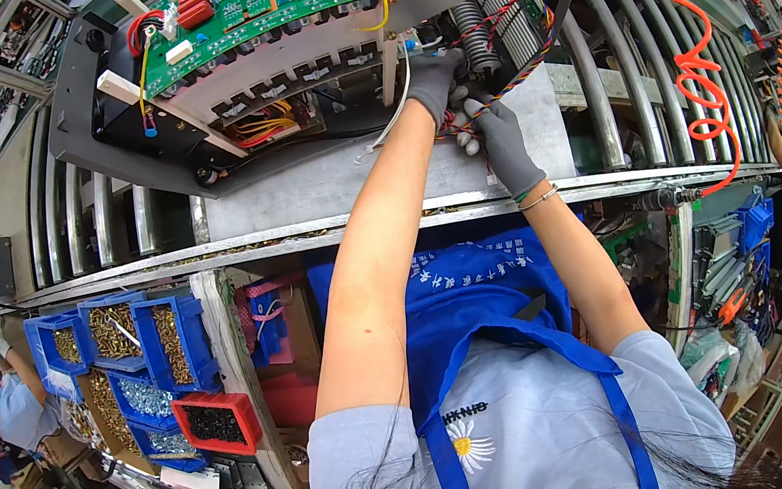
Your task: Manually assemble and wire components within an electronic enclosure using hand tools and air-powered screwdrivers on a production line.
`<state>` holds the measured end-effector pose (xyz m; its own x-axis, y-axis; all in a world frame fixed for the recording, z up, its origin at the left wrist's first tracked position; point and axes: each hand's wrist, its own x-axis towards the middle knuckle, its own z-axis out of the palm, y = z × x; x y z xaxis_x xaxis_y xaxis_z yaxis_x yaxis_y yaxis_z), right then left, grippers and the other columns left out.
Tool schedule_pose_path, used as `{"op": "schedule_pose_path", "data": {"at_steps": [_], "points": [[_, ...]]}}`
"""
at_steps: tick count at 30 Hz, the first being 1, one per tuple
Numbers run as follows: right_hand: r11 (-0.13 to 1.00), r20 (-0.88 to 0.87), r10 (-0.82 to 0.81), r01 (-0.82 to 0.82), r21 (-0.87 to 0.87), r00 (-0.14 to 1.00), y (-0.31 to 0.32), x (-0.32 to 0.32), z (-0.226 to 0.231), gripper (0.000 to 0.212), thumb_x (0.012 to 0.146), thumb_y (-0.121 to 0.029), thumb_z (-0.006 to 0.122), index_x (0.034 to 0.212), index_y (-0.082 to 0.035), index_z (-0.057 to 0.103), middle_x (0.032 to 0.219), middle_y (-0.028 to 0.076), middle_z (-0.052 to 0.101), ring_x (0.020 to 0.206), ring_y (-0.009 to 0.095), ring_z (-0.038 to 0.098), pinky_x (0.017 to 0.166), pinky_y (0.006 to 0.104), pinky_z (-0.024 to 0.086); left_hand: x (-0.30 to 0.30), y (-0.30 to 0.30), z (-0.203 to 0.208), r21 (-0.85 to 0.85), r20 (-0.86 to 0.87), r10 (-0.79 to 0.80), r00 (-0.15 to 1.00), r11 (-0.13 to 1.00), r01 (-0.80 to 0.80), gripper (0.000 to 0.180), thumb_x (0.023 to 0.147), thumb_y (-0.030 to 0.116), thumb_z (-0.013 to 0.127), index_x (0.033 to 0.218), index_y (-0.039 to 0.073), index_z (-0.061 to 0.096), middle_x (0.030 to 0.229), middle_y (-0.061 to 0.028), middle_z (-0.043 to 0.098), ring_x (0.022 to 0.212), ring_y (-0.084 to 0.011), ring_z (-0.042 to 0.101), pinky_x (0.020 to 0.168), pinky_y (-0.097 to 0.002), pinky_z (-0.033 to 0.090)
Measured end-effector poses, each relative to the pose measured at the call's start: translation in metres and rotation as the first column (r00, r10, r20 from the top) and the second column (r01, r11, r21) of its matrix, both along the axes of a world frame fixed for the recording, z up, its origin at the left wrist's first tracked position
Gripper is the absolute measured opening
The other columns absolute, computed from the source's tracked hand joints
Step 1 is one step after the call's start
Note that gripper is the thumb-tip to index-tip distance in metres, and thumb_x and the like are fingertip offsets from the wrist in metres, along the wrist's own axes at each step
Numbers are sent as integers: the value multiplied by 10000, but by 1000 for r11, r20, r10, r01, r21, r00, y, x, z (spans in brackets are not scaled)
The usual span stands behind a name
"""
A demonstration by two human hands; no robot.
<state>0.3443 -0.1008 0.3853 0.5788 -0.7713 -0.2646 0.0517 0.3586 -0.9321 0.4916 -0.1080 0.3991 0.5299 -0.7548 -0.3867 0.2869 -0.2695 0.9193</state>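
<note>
A dark metal chassis (245,177) lies tilted on the line, with a green circuit board (261,16) standing along its top. My left hand (435,86), in a grey glove, reaches into its near right side beside a dark ribbed coil (475,34). The fingers there are partly hidden. Just right of it, my right hand (506,144), also gloved in grey, has its fingers closed around a twisted multicoloured wire bundle (526,67) at the chassis's near edge. A white cable (400,114) hangs down next to my left wrist.
Metal rollers (603,71) flank the chassis on both sides. A coiled orange air hose (712,80) hangs at right. Blue bins (173,343) of screws and a red bin (218,422) of black parts stand lower left. Another person (14,392) is at the far left.
</note>
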Motion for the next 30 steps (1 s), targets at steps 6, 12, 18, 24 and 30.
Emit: {"op": "schedule_pose_path", "data": {"at_steps": [6, 12, 18, 24, 30], "points": [[1000, 11, -27, 27, -2, 1000, 3, 1, 0, 208, 958, -190, 531, 1074, -17, 532, 788, 87, 638, 562, 126, 591, 417, 218, 431, 4, 6, -3, -58, -118, -81, 990, 995, 75, 189, 825, 260, 692, 804, 79, 642, 630, -5, 564, 457, -82, 460, 374, -216, 405], [998, -24, -10, 12, 66, 1000, -6, 5, -1, 196, 960, -177, 514, 1071, -17, 531, 798, 93, 633, 558, 138, 578, 411, 225, 424, 9, 15, 9, -68, -111, -217, 970, 975, 210, 227, 848, 297, 681, 881, 75, 646, 626, 4, 527, 455, -70, 427, 394, -213, 401], [978, -85, -65, 80, 190, 994, -9, 16, -1, 175, 949, -187, 524, 957, -19, 570, 727, 78, 624, 507, 135, 559, 370, 229, 396, 14, 16, 10, -59, -132, -251, 959, 968, 245, 239, 857, 304, 671, 872, 67, 643, 629, -9, 526, 447, -71, 425, 387, -224, 391], [967, -248, -228, 249, 60, 942, -9, 30, -2, 219, 939, -230, 567, 978, -15, 543, 699, 103, 639, 406, 161, 547, 304, 259, 376, 14, 13, 5, -42, -79, -277, 958, 961, 274, 217, 855, 297, 664, 820, 83, 649, 603, 4, 526, 429, -71, 418, 369, -222, 359], [979, -183, -120, 147, 142, 976, -19, 21, -2, 239, 933, -243, 581, 965, -8, 551, 693, 92, 637, 405, 147, 536, 295, 245, 351, 17, 15, 1, -78, -56, -350, 935, 935, 345, 199, 868, 281, 634, 835, 87, 666, 596, 13, 526, 447, -66, 424, 388, -219, 364]]}}
